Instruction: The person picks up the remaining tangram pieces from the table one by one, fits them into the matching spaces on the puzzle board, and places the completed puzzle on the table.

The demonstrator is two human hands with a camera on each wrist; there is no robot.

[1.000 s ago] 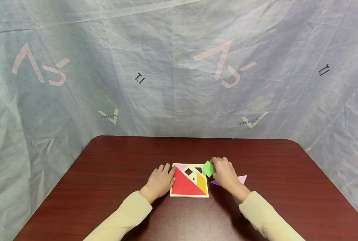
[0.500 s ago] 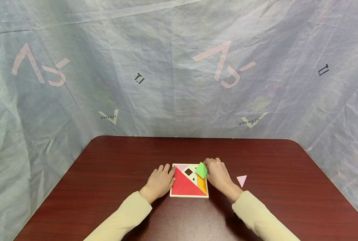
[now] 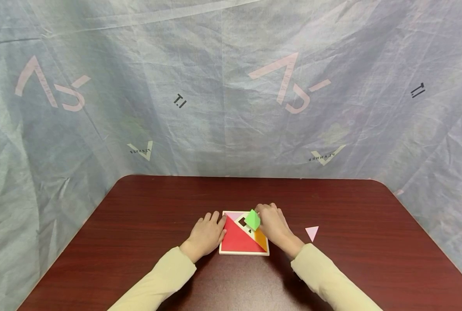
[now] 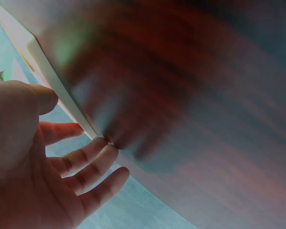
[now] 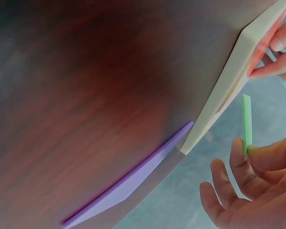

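Your right grip (image 3: 273, 221) pinches the green piece (image 3: 252, 220) above the tray (image 3: 244, 253), toward its far right corner; slack could drop it askew. Your left grip (image 3: 205, 233), relaxed at the left edge, may allow sliding.

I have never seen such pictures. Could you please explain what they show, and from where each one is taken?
No machine here: a person works bare-handed. The wide picture comes from a camera worn on the head; the others, from the wrists. On the table lies a puzzle tray with a red piece, a pink piece and a yellow piece inside. The left hand rests at its left edge; the right hand pinches a green piece above it. Also on the table are a pink triangle and a purple piece.
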